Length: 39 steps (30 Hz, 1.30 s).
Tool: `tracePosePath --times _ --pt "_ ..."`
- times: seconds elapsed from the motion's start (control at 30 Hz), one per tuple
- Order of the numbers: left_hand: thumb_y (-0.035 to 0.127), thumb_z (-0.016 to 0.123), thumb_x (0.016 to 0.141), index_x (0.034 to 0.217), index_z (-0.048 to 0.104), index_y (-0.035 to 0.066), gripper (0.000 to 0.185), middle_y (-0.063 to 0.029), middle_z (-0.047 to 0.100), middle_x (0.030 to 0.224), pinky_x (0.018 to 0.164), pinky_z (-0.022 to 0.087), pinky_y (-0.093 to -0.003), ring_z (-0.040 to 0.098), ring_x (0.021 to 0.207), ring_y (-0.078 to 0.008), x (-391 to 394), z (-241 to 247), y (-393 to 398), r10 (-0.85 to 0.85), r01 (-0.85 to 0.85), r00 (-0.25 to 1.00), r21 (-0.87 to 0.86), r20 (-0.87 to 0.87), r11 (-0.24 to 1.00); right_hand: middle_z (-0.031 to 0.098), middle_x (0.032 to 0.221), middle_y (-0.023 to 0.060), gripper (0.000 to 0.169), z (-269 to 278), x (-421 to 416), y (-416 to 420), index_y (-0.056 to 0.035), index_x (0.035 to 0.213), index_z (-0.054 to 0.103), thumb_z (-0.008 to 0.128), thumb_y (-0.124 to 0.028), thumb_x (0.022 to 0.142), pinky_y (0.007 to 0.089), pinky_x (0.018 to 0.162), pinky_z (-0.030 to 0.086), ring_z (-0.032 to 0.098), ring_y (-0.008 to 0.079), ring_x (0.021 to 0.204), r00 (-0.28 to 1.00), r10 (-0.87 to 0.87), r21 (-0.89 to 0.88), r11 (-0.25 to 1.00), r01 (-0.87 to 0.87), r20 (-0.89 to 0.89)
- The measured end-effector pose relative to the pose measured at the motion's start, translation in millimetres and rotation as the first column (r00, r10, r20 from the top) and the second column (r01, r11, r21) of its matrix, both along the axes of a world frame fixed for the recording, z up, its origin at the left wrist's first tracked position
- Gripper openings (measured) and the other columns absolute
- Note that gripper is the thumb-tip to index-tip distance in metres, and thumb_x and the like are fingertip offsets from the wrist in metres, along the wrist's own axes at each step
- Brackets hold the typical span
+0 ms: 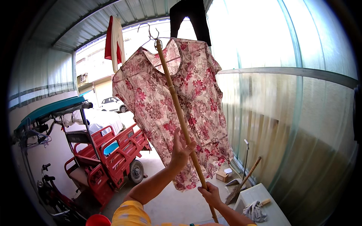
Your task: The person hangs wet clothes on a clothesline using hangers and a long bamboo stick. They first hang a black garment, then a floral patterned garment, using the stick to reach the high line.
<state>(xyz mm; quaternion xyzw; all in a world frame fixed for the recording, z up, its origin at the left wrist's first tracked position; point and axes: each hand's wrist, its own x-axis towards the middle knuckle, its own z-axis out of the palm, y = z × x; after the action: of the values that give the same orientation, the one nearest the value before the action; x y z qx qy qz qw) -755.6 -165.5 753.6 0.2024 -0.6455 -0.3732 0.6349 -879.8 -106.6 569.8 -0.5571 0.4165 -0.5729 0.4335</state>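
A long bamboo pole slants up through the middle of the view. My right hand is closed around its lower part. My left hand lies against the pole higher up, its fingers spread and partly raised; whether it grips the pole cannot be told. At the pole's top end is a wire clothes hanger, its hook standing up. From the hanger hangs a short-sleeved blouse with a pink and red flower print, behind the pole. Black trousers and a red and white garment hang higher up, beyond the blouse.
A red cargo tricycle with a teal canopy stands left, beside a dark bike and a red bucket. At right are a corrugated translucent wall, a broom, a dustpan, a cardboard box and a white appliance with a cloth.
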Motion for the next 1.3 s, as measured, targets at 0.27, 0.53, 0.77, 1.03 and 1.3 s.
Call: tracePosePath --times 0.27,0.53,0.77,1.03,1.3 --pt "0.012 0.058 0.086 0.104 0.04 0.008 0.026 -0.0022 0.047 0.065 0.039 0.037 -0.0206 0.043 0.045 -0.0082 -23 -51 -52 -0.162 0.227 0.941 0.198 -0.297 0.954 0.045 0.056 -0.005 0.017 -3 9 -68 -0.0052 0.076 0.052 0.064 -0.016 0.081 0.0205 0.043 0.032 0.04 0.0026 0.049 0.999 0.018 -0.085 0.996 -0.021 -0.029" --pt "0.004 0.05 0.085 0.1 0.039 0.008 0.019 -0.0018 0.043 0.058 0.032 0.032 -0.0221 0.037 0.037 -0.0074 3 -56 -158 -0.18 0.215 0.96 0.153 -0.212 0.965 0.056 0.069 0.0 0.034 -50 23 -134 -0.005 0.101 0.052 0.069 -0.023 0.077 0.0246 0.055 0.043 0.054 0.0092 0.061 0.997 0.075 -0.353 0.934 -0.063 0.021" --pt "0.003 0.047 0.083 0.1 0.039 0.008 0.02 -0.0021 0.044 0.058 0.033 0.032 -0.0222 0.038 0.037 -0.0075 49 18 -257 -0.259 0.274 0.953 0.082 -0.158 0.958 0.063 0.075 0.0095 0.025 -194 9 -167 -0.005 0.1 0.064 0.064 -0.017 0.078 0.033 0.06 0.046 0.057 0.0175 0.072 0.955 -0.101 -0.317 0.948 0.008 -0.278" --pt "0.01 0.051 0.086 0.1 0.041 0.011 0.017 -0.0018 0.044 0.057 0.035 0.032 -0.024 0.037 0.039 -0.0088 50 99 -322 -0.463 0.479 0.873 0.092 -0.153 0.873 0.049 0.106 0.0132 0.077 -374 23 -240 -0.0065 0.131 0.035 0.07 -0.019 0.064 0.0352 0.075 0.043 0.048 0.0233 0.092 0.939 0.225 0.35 0.929 -0.125 -0.262" --pt "0.011 0.052 0.086 0.098 0.044 0.011 0.015 -0.0006 0.043 0.059 0.037 0.033 -0.0236 0.038 0.041 -0.0083 34 156 -343 -0.455 0.47 0.879 0.101 -0.142 0.877 0.059 0.086 0.0081 0.06 -319 33 -241 -0.0037 0.122 0.046 0.066 -0.011 0.066 0.0301 0.064 0.046 0.054 0.0165 0.075 0.963 0.097 0.402 0.916 0.013 -0.252"
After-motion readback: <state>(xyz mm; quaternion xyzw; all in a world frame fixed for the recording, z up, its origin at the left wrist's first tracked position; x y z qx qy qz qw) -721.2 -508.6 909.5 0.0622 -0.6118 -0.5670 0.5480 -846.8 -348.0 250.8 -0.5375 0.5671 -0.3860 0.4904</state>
